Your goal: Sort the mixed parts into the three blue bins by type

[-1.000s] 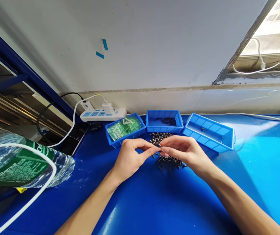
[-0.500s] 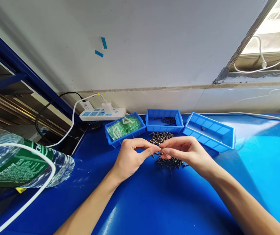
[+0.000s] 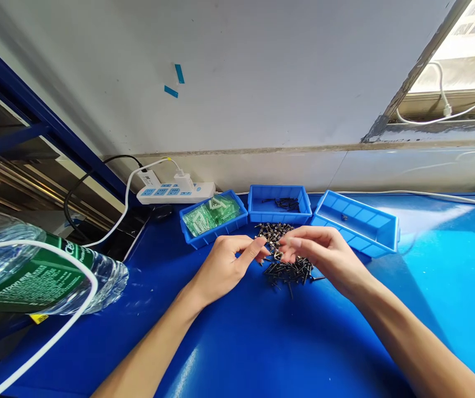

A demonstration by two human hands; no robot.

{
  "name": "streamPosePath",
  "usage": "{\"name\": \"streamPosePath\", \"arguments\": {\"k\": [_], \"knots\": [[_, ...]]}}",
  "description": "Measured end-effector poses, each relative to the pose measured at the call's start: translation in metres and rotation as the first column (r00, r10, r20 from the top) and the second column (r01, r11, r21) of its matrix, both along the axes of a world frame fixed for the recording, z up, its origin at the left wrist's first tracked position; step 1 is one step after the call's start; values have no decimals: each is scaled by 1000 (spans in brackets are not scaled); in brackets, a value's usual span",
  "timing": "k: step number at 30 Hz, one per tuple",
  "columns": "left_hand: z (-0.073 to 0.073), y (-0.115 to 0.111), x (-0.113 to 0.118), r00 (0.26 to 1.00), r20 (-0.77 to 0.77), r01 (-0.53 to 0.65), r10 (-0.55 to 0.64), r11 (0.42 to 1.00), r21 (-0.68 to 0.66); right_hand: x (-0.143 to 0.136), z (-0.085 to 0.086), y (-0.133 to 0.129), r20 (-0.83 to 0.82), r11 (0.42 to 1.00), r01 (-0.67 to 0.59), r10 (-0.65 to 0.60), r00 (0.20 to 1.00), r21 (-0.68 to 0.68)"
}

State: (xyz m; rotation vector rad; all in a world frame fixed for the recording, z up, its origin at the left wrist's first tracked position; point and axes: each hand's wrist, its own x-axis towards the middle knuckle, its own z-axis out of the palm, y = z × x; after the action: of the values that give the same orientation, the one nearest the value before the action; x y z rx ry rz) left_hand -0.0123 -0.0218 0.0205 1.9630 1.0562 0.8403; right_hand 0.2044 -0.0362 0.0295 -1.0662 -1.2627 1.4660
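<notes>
A loose pile of dark screws (image 3: 291,271) lies on the blue tabletop, with shinier small fasteners (image 3: 271,231) at its far side. My left hand (image 3: 231,262) is closed at the left edge of the pile, thumb against curled fingers; whatever they hold is hidden. Over the right part of the pile, my right hand (image 3: 326,254) has its thumb and fingertips drawn together, and I cannot make out what is between them. A small gap separates the two hands.
Behind the pile stand a blue bin (image 3: 214,218) with green packets, a middle bin (image 3: 279,204) holding dark screws, and a right bin (image 3: 357,221) with a few small pieces. A power strip (image 3: 175,192), white cable (image 3: 71,318) and water bottle (image 3: 46,271) are at left.
My hands, whose fingertips met around a small dark screw, have moved apart above the pile. The bins have stayed put.
</notes>
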Motion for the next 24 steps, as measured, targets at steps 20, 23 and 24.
{"name": "streamPosePath", "arguments": {"k": [20, 23, 24], "knots": [[-15, 0, 1, 929, -370, 121, -33, 969, 216, -3, -6, 0, -135, 991, 134, -132, 982, 5], [-15, 0, 0, 909, -415, 166, -43, 950, 264, -1, -7, 1, -129, 991, 130, -127, 984, 17], [-14, 0, -1, 900, -432, 183, -52, 946, 269, -1, -8, 1, -128, 991, 130, -126, 984, 19]]}}
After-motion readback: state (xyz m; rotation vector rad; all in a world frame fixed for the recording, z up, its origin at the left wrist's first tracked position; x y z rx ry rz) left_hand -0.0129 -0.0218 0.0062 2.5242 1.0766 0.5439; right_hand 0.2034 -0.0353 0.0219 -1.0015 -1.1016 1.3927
